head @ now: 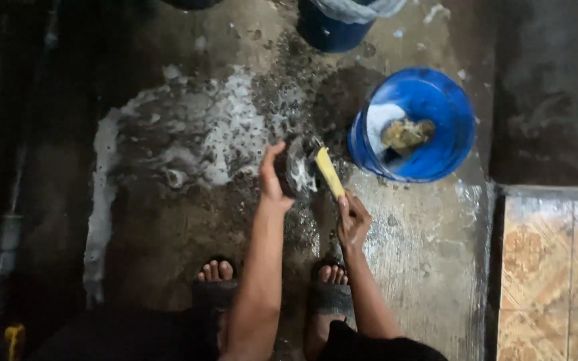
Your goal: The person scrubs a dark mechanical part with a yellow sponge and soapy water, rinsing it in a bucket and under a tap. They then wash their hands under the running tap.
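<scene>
The person crouched over a wet concrete floor (182,220), and the work in hand was scrubbing a small dark item (294,167), soapy and hard to identify, held just above the floor in front of the two sandalled feet. The left hand (272,177) had its grip closed round the near left side of that dark item, thumb up and fingers wrapped behind it, tilting the lathered face toward the other hand. The right hand (352,219) had its grip shut on the lower end of a yellow brush (329,172), whose upper end touched the item's right edge. To do this well, I judged the left hand should keep the item steady and turn it bit by bit, so each patch met the bristles, while the right hand worked in short, firm strokes rather than long ones that would slip off the wet surface. A tighter hold seemed wise, since suds made both things slick. A spread of white foam (222,134) lay on the floor just beyond the hands, toward its far left part. A blue bucket (449,134) stood near on the right, holding a pale cloth and a brownish lump; its rim was apart from the brush. A second dark blue tub (329,32) stood at the far edge.
</scene>
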